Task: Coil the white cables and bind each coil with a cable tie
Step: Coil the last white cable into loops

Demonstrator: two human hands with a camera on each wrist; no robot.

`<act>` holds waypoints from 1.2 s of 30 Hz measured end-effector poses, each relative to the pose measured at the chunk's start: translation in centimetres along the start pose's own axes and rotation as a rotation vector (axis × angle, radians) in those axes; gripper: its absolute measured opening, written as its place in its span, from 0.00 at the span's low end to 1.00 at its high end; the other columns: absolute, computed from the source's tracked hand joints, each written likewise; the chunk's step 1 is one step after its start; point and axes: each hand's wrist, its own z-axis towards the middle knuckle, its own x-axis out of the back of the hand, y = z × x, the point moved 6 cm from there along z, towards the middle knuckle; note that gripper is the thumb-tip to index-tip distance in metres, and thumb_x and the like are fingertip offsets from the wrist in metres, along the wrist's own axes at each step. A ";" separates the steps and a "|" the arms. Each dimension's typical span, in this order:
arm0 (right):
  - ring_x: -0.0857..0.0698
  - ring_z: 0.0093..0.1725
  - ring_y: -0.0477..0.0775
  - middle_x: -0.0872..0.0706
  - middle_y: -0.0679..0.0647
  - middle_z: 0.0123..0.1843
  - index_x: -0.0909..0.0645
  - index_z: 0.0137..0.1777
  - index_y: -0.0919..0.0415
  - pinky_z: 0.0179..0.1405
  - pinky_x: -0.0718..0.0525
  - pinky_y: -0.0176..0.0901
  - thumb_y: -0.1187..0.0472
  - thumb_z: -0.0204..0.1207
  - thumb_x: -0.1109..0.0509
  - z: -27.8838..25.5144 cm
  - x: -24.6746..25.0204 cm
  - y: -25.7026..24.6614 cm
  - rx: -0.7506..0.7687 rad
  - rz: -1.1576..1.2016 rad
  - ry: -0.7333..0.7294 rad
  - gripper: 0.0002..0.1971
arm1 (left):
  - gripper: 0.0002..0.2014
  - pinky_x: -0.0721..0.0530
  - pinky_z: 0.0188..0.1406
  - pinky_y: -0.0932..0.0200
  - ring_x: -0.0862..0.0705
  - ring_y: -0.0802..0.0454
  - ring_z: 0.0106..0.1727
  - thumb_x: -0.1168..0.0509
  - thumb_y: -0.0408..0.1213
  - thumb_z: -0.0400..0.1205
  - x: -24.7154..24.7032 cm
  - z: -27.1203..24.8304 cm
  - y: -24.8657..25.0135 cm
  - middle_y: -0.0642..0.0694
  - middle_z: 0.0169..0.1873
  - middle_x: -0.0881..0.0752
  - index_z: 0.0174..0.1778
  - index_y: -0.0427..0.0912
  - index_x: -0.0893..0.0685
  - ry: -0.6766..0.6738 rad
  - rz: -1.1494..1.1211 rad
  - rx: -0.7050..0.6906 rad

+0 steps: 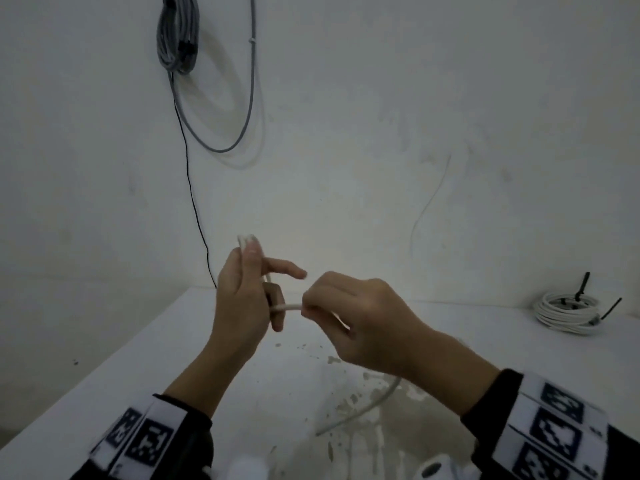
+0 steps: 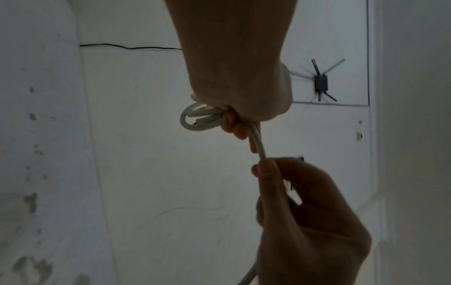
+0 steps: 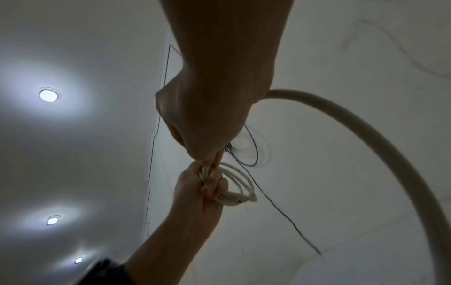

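My left hand (image 1: 244, 296) is raised above the white table (image 1: 138, 368) and grips a small coil of white cable (image 1: 246, 240) of a few loops. The coil (image 2: 195, 118) sticks out beside the curled fingers; its cut end shows. From that fist a short taut stretch of cable (image 1: 289, 307) runs to my right hand (image 1: 313, 308), which pinches it between thumb and fingers. Behind the right hand (image 3: 207, 123) the cable (image 3: 366, 135) arcs away and drops to the table, its loose length (image 1: 377, 403) lying near the front. No cable tie shows in either hand.
A bound white coil (image 1: 568, 315) with black ties (image 1: 583, 284) lies at the table's back right by the wall. A grey cable bundle (image 1: 178, 36) hangs on the wall at upper left, a thin black wire (image 1: 194, 202) falling from it. The table has worn, chipped patches.
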 end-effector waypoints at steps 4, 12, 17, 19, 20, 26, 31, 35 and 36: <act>0.25 0.19 0.55 0.15 0.55 0.32 0.18 0.34 0.63 0.14 0.25 0.42 0.72 0.70 0.30 0.2 0.2 0.0 0.210 -0.211 -0.130 0.05 | 0.14 0.31 0.11 0.66 0.26 0.49 0.12 0.54 0.43 0.87 -1.4 -1.4 -0.1 0.50 0.28 0.12 0.40 0.40 0.31 -0.188 0.217 -0.019; 0.20 0.31 0.46 0.14 0.47 0.37 0.19 0.51 0.55 0.32 0.24 0.38 0.28 0.64 0.38 -1.1 0.6 6.1 -0.471 0.001 -0.040 0.31 | 0.27 0.45 0.11 0.75 0.42 0.62 0.08 0.49 0.61 0.79 -3.1 -2.8 -1.8 0.54 0.09 0.38 0.30 0.40 0.25 -0.694 -0.347 0.714; 0.22 0.31 0.46 0.16 0.51 0.32 0.17 0.45 0.62 0.34 0.24 0.40 0.36 0.70 0.40 -3.1 -2.5 5.4 -0.780 0.700 -0.028 0.27 | 0.15 0.40 0.09 0.69 0.40 0.58 0.09 0.35 0.46 0.80 -3.8 -4.3 -2.2 0.53 0.12 0.38 0.31 0.43 0.23 -0.896 -0.757 0.808; 0.20 0.36 0.46 0.15 0.49 0.34 0.14 0.46 0.65 0.39 0.22 0.39 0.37 0.72 0.42 -3.4 -3.0 5.0 -0.831 0.820 -0.051 0.30 | 0.16 0.41 0.12 0.65 0.40 0.56 0.11 0.47 0.43 0.86 -4.1 -4.9 -2.1 0.51 0.13 0.38 0.36 0.39 0.24 -0.900 -0.922 0.839; 0.18 0.39 0.46 0.14 0.49 0.35 0.14 0.48 0.65 0.43 0.19 0.39 0.37 0.72 0.43 -3.6 -3.3 4.8 -0.861 0.900 -0.058 0.31 | 0.17 0.44 0.13 0.65 0.41 0.56 0.11 0.50 0.42 0.87 -4.1 -5.1 -1.9 0.50 0.13 0.40 0.37 0.37 0.25 -0.886 -0.965 0.836; 0.13 0.36 0.59 0.16 0.59 0.36 0.19 0.56 0.72 0.40 0.13 0.50 0.49 0.73 0.35 -5.4 -4.6 3.9 -1.101 1.437 0.127 0.24 | 0.17 0.41 0.14 0.61 0.34 0.51 0.15 0.52 0.40 0.86 -2.6 -3.1 -3.0 0.46 0.16 0.33 0.37 0.36 0.24 -0.669 -1.061 0.717; 0.31 0.20 0.49 0.32 0.52 0.23 0.23 0.47 0.69 0.27 0.23 0.43 0.57 0.84 0.43 -5.4 -5.3 3.2 -1.231 1.584 0.345 0.15 | 0.16 0.39 0.05 0.72 0.40 0.58 0.05 0.23 0.39 0.60 -2.1 -2.5 -4.2 0.52 0.09 0.42 0.23 0.42 0.27 -0.477 -0.881 0.655; 0.44 0.14 0.46 0.42 0.48 0.17 0.28 0.31 0.61 0.17 0.37 0.35 0.37 0.79 0.45 -5.0 -5.4 3.4 -1.348 1.578 0.392 0.28 | 0.13 0.46 0.10 0.71 0.39 0.60 0.04 0.45 0.40 0.70 -2.4 -2.8 -4.6 0.52 0.06 0.37 0.20 0.42 0.29 -0.357 -0.800 0.679; 0.45 0.14 0.46 0.43 0.48 0.16 0.29 0.29 0.60 0.17 0.39 0.34 0.34 0.78 0.46 -4.9 -5.3 3.6 -1.374 1.536 0.385 0.29 | 0.13 0.48 0.11 0.71 0.40 0.60 0.04 0.48 0.40 0.71 -2.5 -2.8 -4.5 0.52 0.06 0.38 0.20 0.42 0.29 -0.334 -0.798 0.680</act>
